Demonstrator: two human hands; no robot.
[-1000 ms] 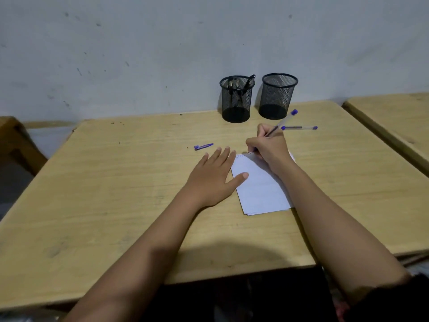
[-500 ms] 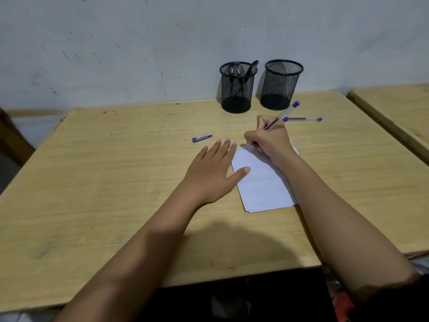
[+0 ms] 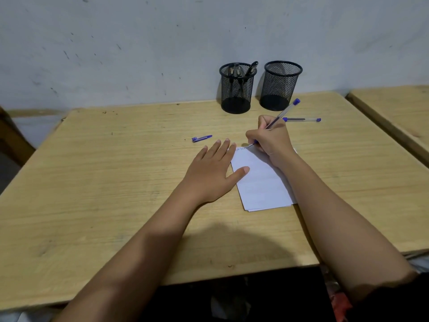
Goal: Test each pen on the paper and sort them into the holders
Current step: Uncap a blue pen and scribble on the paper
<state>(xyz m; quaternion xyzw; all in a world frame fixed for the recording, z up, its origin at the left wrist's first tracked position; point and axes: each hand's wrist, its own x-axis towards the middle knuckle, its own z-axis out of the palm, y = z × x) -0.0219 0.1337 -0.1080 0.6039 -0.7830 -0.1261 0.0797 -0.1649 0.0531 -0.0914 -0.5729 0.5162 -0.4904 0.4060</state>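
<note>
- At the centre of the wooden table [image 3: 116, 182], we find the white paper [image 3: 260, 182], a thin stack lying flat, with blue marks at its far left corner.
- At 12 o'clock on the paper, our right hand [image 3: 271, 140] grips a clear pen [image 3: 282, 115] that has a blue end. The thumb and fingers are curled and pinch the barrel low down. The tip touches the paper near the marks, and the barrel tilts toward 1 o'clock.
- At 9 o'clock of the paper, our left hand [image 3: 213, 173] lies palm down. Its fingers are straight and close together on the table. The thumb is spread out, with its tip resting on the paper's left edge.
- At 10 o'clock from the paper, a blue pen cap [image 3: 201, 138] lies on the table, near the left fingertips but apart from them.
- At 1 o'clock, just beyond the right hand, a second pen [image 3: 301, 119] lies flat and crosswise.
- At 12 o'clock, against the wall [image 3: 162, 43], two black mesh holders stand upright side by side. The left holder [image 3: 237, 88] contains several dark pens. The right holder [image 3: 282, 86] stands just beside it, and we cannot tell whether they touch.
- At 3 o'clock, a neighbouring table [image 3: 394, 108] stands apart.
</note>
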